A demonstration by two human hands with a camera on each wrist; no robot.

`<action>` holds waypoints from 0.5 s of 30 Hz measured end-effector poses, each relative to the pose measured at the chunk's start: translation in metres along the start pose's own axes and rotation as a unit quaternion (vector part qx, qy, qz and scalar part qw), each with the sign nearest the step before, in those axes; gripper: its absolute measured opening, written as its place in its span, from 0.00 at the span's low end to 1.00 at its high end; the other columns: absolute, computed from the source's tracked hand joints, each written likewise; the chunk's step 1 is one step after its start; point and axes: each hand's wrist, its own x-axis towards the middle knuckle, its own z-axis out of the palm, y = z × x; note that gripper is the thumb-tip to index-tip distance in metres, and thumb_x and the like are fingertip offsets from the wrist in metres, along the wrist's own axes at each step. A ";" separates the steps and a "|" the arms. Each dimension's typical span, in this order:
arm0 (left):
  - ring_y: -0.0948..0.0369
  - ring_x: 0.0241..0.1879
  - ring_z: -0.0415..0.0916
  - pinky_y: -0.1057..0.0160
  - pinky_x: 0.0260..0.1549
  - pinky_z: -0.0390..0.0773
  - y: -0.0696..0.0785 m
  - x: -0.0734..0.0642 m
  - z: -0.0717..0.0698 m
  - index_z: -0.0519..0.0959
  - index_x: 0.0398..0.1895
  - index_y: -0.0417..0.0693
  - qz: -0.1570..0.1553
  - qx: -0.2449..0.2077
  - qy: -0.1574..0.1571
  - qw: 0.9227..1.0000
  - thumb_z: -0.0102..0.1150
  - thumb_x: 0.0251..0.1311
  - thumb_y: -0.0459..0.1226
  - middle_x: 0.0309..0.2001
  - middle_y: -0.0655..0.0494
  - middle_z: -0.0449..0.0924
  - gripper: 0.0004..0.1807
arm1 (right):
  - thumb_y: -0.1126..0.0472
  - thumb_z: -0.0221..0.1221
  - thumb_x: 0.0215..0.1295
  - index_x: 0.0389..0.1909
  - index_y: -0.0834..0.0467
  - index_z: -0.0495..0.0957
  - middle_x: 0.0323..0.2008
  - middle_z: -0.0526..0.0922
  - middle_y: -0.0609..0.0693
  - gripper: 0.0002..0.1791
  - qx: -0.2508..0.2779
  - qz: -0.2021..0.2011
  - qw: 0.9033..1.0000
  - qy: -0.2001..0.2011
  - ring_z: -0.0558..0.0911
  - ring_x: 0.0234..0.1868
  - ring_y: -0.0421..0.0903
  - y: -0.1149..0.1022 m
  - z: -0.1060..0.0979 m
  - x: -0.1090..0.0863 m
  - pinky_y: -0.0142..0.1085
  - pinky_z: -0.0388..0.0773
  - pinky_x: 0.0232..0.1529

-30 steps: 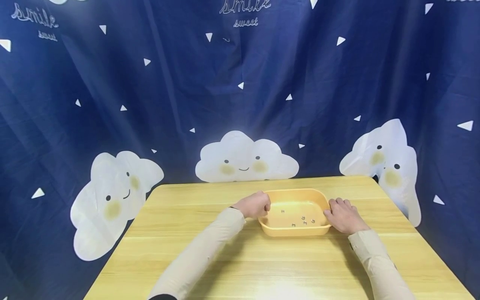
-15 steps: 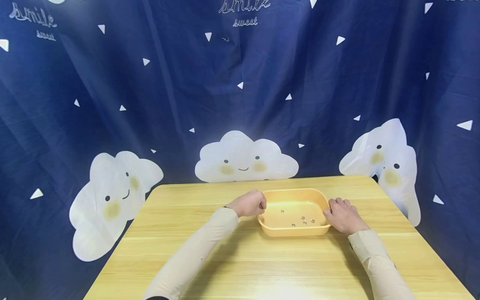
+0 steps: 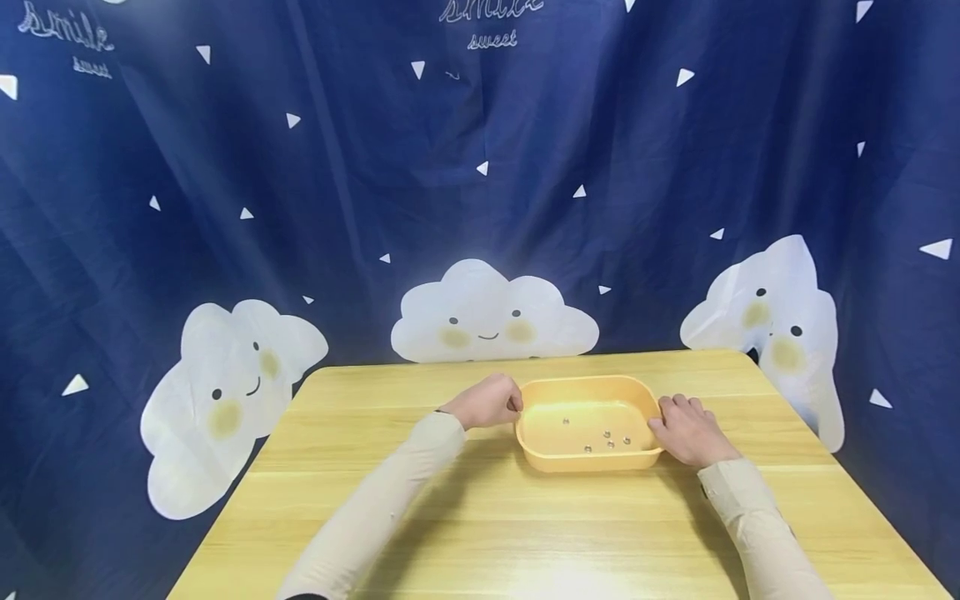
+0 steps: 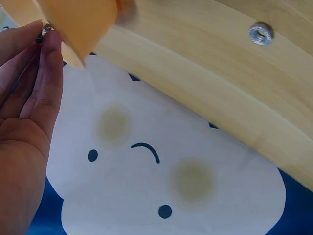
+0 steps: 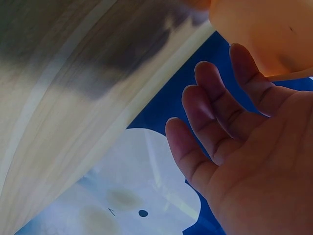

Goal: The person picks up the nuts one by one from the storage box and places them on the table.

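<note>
A yellow-orange plastic basin point(image 3: 588, 464) stands on the wooden table, with several small metal nuts point(image 3: 607, 435) scattered over its floor. My left hand point(image 3: 486, 402) is at the basin's left rim. Between thumb and fingertips it pinches a small shiny nut point(image 4: 47, 28), seen in the left wrist view against the basin wall. At the opposite end, my right hand point(image 3: 690, 432) holds the basin, thumb over the right rim. Its other fingers point(image 5: 205, 110) curve loosely outside the wall in the right wrist view, where the thumb is hidden.
Another metal nut point(image 4: 261, 34) lies on the tabletop in the left wrist view. The wooden table point(image 3: 465, 533) reaches back to a dark blue curtain point(image 3: 360, 167) printed with white clouds and triangles.
My left hand has drawn back leftward, from over the basin's left end to just outside its rim. The right hand and the basin have stayed in place.
</note>
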 end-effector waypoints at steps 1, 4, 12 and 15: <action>0.62 0.35 0.86 0.74 0.39 0.83 -0.001 -0.002 0.000 0.89 0.30 0.39 -0.001 0.001 0.000 1.000 0.63 0.58 0.25 0.33 0.52 0.91 0.07 | 0.56 0.50 0.70 0.42 0.66 0.76 0.42 0.80 0.65 0.16 0.000 -0.001 1.000 -0.001 0.76 0.43 0.66 0.000 0.000 0.000 0.61 0.73 0.39; 0.61 0.36 0.87 0.73 0.40 0.83 -0.006 -0.007 0.000 0.90 0.31 0.39 -0.009 -0.004 0.001 1.000 0.64 0.58 0.25 0.33 0.51 0.91 0.07 | 0.56 0.50 0.70 0.40 0.65 0.76 0.42 0.80 0.64 0.15 -0.003 -0.002 1.000 -0.004 0.76 0.43 0.65 -0.001 0.000 0.000 0.60 0.73 0.39; 0.58 0.37 0.88 0.66 0.43 0.86 -0.025 -0.022 -0.005 0.90 0.29 0.40 -0.041 -0.011 0.009 0.999 0.63 0.59 0.26 0.34 0.50 0.91 0.07 | 0.56 0.50 0.70 0.40 0.65 0.75 0.42 0.79 0.65 0.15 0.002 -0.003 1.000 -0.007 0.75 0.42 0.65 0.000 0.001 0.002 0.61 0.72 0.39; 0.60 0.35 0.86 0.65 0.43 0.86 -0.034 -0.029 -0.006 0.89 0.25 0.42 -0.049 -0.017 0.016 0.999 0.63 0.57 0.26 0.32 0.53 0.90 0.08 | 0.56 0.50 0.71 0.40 0.66 0.75 0.42 0.79 0.65 0.15 0.002 -0.004 1.000 -0.009 0.75 0.43 0.66 0.000 0.001 0.003 0.61 0.72 0.40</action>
